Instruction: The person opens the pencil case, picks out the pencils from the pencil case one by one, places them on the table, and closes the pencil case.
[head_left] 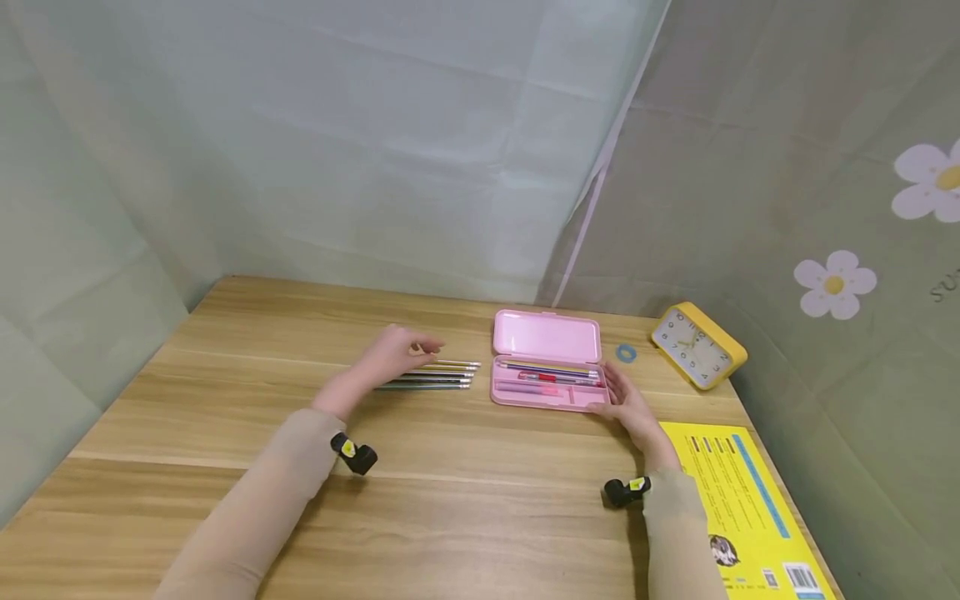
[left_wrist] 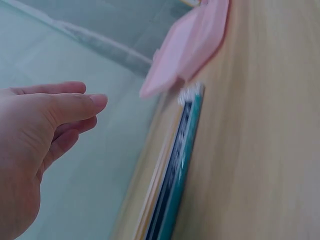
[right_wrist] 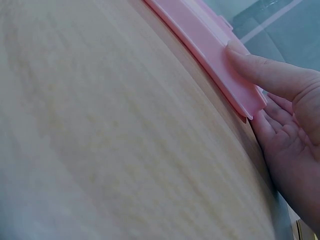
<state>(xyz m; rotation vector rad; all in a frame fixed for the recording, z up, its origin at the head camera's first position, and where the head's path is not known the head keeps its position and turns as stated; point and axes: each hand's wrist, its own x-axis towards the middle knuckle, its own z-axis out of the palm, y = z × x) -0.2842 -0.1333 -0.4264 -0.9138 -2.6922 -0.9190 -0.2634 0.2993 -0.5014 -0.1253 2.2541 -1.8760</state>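
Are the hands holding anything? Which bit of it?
The right hand holds the pink pencil case by its right end. The left hand holds nothing; it is just near the pencils.

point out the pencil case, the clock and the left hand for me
Pencil case point(head_left: 547, 336): head view, inside of its open lid.
Clock point(head_left: 694, 347): head view, on its dial.
Left hand point(head_left: 390, 354): head view, back of the hand.

We see a study desk, in what room we cannot tell: pencils and a case lie near the back edge, a clock at the back right corner, a book along the right edge, flowered cloth alongside.
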